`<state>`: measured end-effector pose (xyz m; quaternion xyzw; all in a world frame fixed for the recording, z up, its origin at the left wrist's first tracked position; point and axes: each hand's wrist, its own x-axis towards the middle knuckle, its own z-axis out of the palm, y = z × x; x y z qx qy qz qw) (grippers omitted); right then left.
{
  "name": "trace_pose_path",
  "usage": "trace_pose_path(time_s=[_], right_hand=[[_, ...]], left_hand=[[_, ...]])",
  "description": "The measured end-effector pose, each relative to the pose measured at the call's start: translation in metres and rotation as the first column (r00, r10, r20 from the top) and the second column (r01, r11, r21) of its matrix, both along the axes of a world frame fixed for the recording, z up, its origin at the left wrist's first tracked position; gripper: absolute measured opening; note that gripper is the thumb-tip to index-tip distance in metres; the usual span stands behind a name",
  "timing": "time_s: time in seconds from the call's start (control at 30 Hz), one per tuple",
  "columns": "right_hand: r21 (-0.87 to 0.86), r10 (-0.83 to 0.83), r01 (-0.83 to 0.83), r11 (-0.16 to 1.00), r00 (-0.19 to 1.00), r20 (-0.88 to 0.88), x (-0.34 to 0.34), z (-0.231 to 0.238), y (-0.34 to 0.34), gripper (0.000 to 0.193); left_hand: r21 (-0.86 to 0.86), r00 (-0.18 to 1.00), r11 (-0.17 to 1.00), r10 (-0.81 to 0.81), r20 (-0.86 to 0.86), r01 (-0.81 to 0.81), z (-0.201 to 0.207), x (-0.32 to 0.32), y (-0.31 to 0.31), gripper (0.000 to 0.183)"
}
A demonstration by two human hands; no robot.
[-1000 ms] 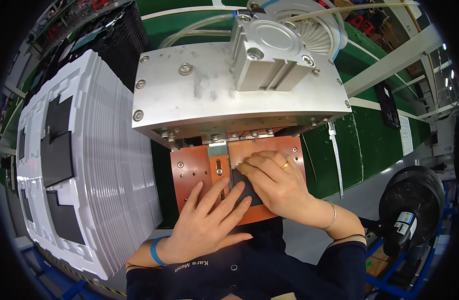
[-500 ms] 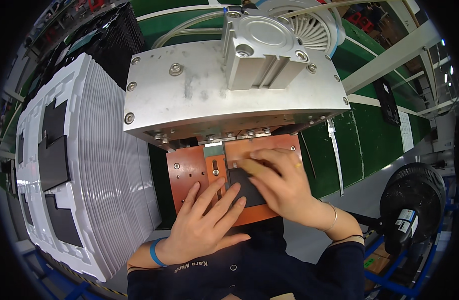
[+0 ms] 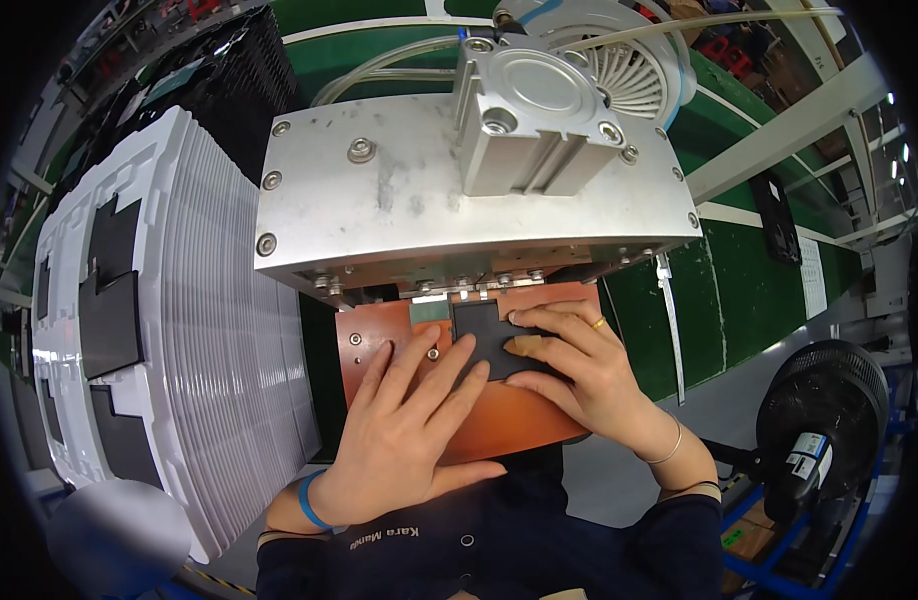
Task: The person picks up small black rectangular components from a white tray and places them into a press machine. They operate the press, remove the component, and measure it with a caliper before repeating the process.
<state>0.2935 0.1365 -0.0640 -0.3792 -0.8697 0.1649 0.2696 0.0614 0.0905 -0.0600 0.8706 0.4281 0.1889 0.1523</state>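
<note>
A flat black piece [image 3: 479, 330] with a stepped outline lies on the orange-red fixture plate [image 3: 509, 415], right at the opening of a metal press [image 3: 379, 195]. My right hand [image 3: 589, 365] holds the piece by its right part, fingertips on top and thumb along the near edge. One of its fingers has a tan wrap, another a ring. My left hand [image 3: 399, 430] lies spread over the left side of the plate. Its fingertips reach an orange guide block [image 3: 431, 335] and the piece's left edge.
Stacked white trays [image 3: 239, 300] stand at left, black pieces in the front one. Black trays [image 3: 219, 90] rise behind them. A silver cylinder block [image 3: 534, 120] tops the press, with a white fan [image 3: 639, 75] behind. At right are a black fan [image 3: 824, 420] and a metal ruler-like strip [image 3: 671, 330].
The black piece has moved away from me toward the press. My right hand has come down from a blurred motion onto its right part. A blurred grey round shape has appeared at lower left.
</note>
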Motion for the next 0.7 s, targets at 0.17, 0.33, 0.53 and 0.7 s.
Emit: trace_pose_path(time_s=[0.17,0.33,0.53,0.7], right_hand=[[-0.010,0.022,-0.022,1.000,0.999,-0.033,-0.0009,-0.0004,0.0107,0.028],[-0.045,0.012,-0.014,0.999,0.998,-0.055,-0.0007,-0.0017,0.0099,0.026],[-0.076,-0.004,-0.001,0.997,0.998,-0.068,-0.0017,-0.0016,0.0095,0.026],[-0.077,0.012,-0.017,0.997,0.998,-0.065,-0.0015,-0.0002,0.0129,0.026]], left_hand=[[-0.025,0.998,0.999,0.020,-0.060,-0.022,-0.0028,0.0009,0.0023,0.073],[-0.044,0.995,0.998,0.030,-0.100,-0.034,-0.0011,0.0020,0.0019,0.068],[-0.054,0.994,0.997,0.042,-0.103,-0.048,-0.0027,0.0026,0.0008,0.069],[-0.043,0.993,0.998,0.046,-0.105,-0.050,-0.0034,0.0027,0.0013,0.068]])
